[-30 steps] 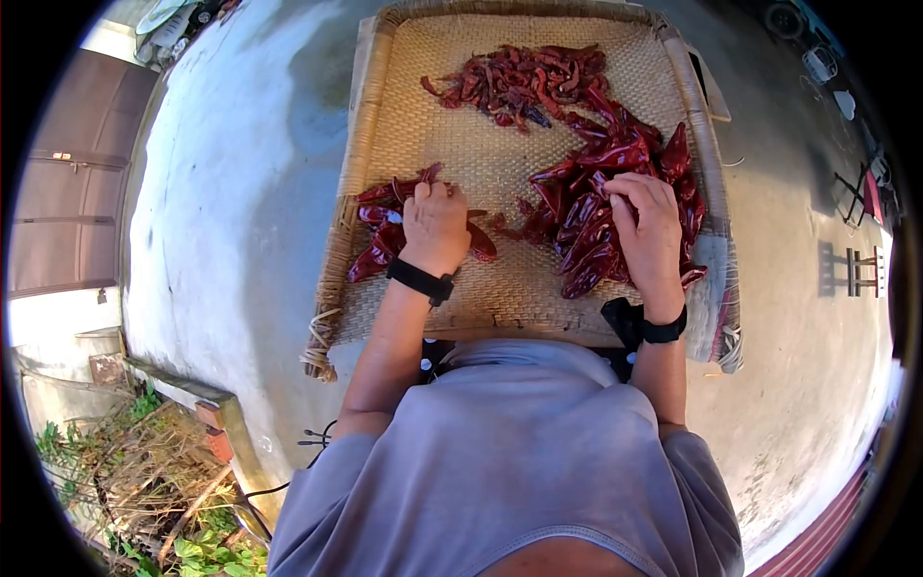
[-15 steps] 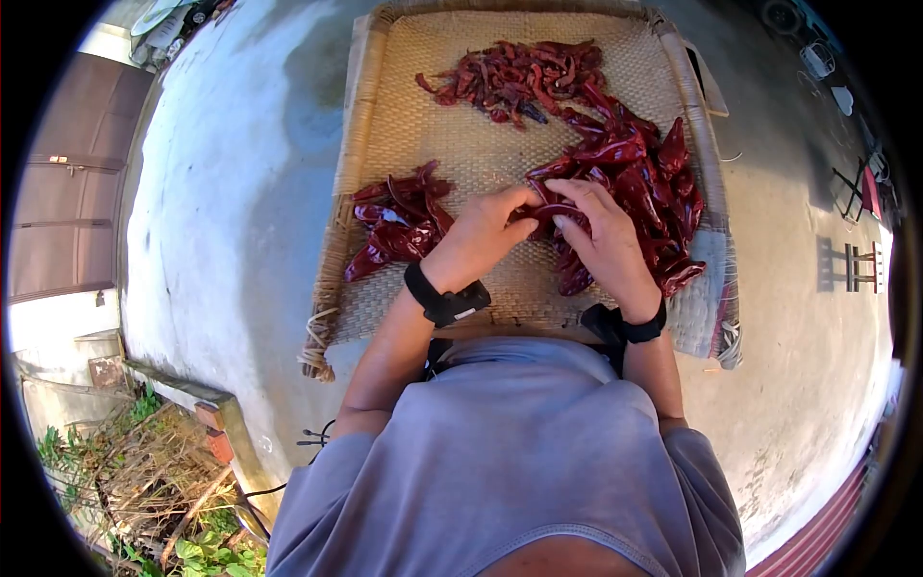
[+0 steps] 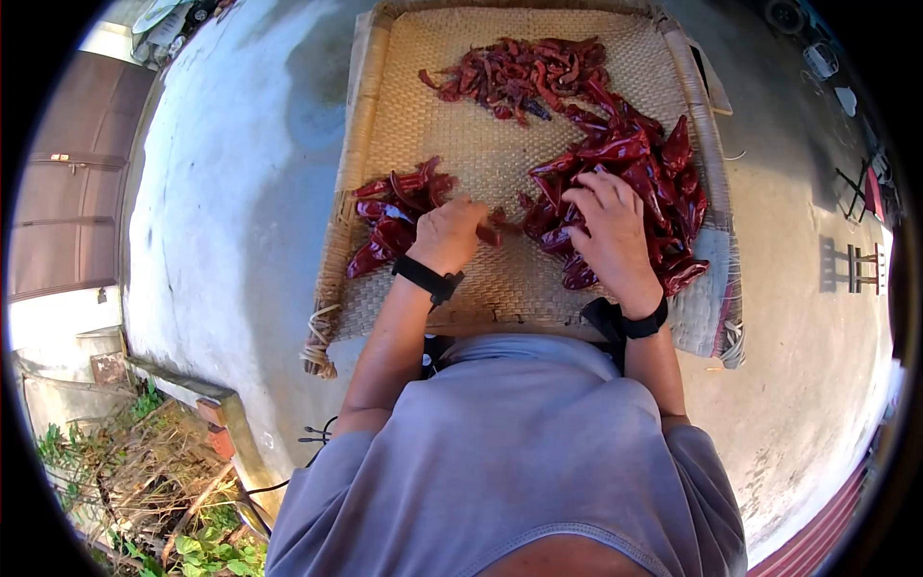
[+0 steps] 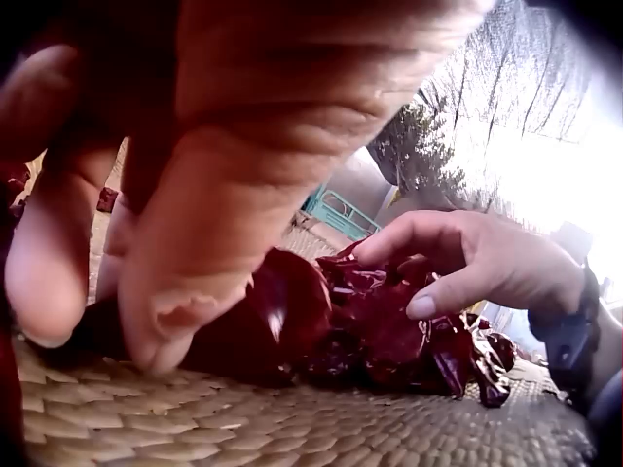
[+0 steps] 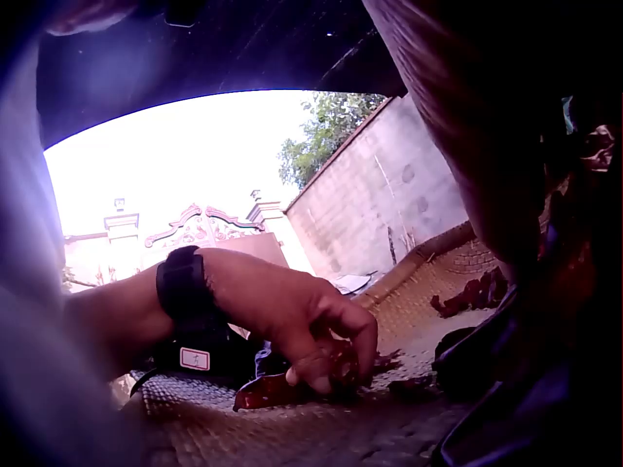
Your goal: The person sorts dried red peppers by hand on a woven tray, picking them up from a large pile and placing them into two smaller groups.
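In the head view the left hand (image 3: 450, 236) pinches a dark red pepper (image 3: 490, 231), low over the woven tray, at the right of a small pepper pile (image 3: 389, 240). The right wrist view shows this left hand (image 5: 292, 311) with red pepper pieces at its fingertips. The right hand (image 3: 613, 236) hovers over the near-left side of a larger pile of glossy peppers (image 3: 663, 202), fingers bent and apart. Seen from the left wrist, the right hand (image 4: 477, 263) has a gap between thumb and forefinger; whether it touches a pepper there, I cannot tell.
Shrivelled, thin red pieces (image 3: 529, 77) lie at the tray's far side. The tray's raised rim (image 3: 351, 144) runs around the work area. A cloth (image 3: 697, 308) lies at its near right corner. Concrete ground (image 3: 231, 192) surrounds the tray, with a small stool (image 3: 865, 269) to the right.
Half a second ago both hands met around a pepper near the middle. Now they are apart: the left has moved left with a pepper, the right has shifted slightly right with spread fingers.
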Demonstrator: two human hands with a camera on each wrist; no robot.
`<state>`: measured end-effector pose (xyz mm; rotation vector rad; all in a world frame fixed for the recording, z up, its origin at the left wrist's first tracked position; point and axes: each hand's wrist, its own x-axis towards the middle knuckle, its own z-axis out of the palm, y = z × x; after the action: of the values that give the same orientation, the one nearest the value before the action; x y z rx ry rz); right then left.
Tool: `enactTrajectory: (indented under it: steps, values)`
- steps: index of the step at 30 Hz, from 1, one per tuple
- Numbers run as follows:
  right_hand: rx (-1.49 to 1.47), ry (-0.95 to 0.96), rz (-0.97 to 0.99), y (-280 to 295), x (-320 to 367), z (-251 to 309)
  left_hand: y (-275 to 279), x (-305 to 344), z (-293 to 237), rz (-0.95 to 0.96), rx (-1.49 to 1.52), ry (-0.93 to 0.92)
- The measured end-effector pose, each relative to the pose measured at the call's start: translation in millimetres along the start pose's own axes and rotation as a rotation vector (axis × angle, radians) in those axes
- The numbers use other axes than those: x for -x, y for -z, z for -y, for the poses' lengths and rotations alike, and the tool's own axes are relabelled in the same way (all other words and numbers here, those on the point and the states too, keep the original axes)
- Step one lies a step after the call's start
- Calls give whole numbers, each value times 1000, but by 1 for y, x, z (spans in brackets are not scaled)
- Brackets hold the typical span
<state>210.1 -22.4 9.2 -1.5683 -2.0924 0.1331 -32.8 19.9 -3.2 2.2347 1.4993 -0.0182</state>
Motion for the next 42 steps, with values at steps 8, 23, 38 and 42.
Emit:
enactTrajectory:
  steps: [8,23,38,42]
  values:
    - [-352,47,30,2,-10,16,14,-1,-31,-93,230,-181]
    - [55,134,-102,-6,-82,-32,23,-14,26,-391,-155,109]
    - [-38,194,219,-28,-75,-21,-9,-50,29,-266,-287,-180]
    - [-206,275,238,-37,-70,0,2,-39,16,-332,-24,-249]
